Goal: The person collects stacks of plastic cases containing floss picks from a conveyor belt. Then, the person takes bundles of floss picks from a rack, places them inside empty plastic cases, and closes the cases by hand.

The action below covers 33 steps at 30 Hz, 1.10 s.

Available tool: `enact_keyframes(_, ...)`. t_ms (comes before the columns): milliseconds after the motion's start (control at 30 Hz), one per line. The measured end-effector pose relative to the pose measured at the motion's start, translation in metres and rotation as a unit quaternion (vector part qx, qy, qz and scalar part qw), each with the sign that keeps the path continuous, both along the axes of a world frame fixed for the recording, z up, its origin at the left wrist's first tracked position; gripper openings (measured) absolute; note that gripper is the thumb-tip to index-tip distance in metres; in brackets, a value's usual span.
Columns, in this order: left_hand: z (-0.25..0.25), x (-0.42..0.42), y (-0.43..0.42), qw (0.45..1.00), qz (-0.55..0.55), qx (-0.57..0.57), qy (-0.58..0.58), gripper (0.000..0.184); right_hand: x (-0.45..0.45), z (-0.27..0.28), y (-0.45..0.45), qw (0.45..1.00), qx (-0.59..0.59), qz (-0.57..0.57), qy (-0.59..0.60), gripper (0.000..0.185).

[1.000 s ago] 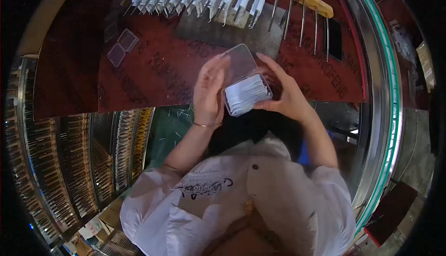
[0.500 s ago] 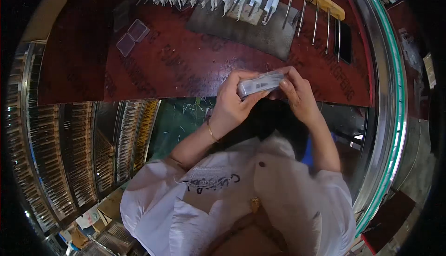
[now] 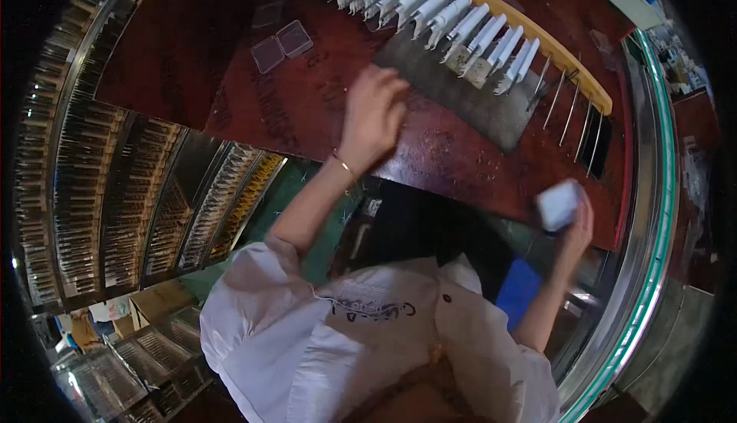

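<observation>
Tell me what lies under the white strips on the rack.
Under the white strips: a grey sheet with a pale patch, and dark red tabletop. Whatever the strips themselves cover is hidden.

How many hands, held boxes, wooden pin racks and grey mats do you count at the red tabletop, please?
Hands: 2, left hand and right hand
Held box: 1
Wooden pin rack: 1
Grey mat: 1
Total: 5
</observation>
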<state>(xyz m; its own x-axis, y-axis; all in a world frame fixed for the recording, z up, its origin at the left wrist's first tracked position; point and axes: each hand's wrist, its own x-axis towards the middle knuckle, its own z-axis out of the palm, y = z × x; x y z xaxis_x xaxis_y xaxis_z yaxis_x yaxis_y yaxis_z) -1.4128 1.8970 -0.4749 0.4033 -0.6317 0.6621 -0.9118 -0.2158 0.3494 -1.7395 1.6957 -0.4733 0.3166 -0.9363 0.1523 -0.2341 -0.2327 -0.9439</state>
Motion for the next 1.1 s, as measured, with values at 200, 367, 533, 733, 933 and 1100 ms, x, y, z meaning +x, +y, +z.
enact_keyframes(200,-0.007,0.182,0.053,0.854,0.514,0.0,0.078,0.061,-0.275,-0.036,-0.105,0.793,-0.257,-0.481,0.271,0.04)
enact_keyframes(367,-0.021,0.221,0.051,0.799,0.459,0.257,0.292,0.072,-0.243,0.021,-0.091,0.654,-0.149,-0.511,0.538,0.037)
enact_keyframes(533,-0.032,0.198,0.041,0.91,0.196,0.287,0.227,0.056,-0.018,0.026,-0.073,0.954,-0.246,-0.143,0.1,0.039)
enact_keyframes(733,-0.02,0.123,0.057,0.92,0.36,0.117,0.102,0.048,0.175,0.031,-0.001,0.981,-0.032,0.152,-0.118,0.055)
enact_keyframes(933,-0.011,0.079,0.081,0.731,0.04,-0.303,0.61,0.05,0.19,0.038,0.003,0.963,0.003,0.201,-0.182,0.05)
enact_keyframes(1100,0.005,0.021,0.064,0.584,-0.091,-0.282,0.756,0.032,0.189,0.049,0.007,0.968,0.011,0.204,-0.146,0.048)
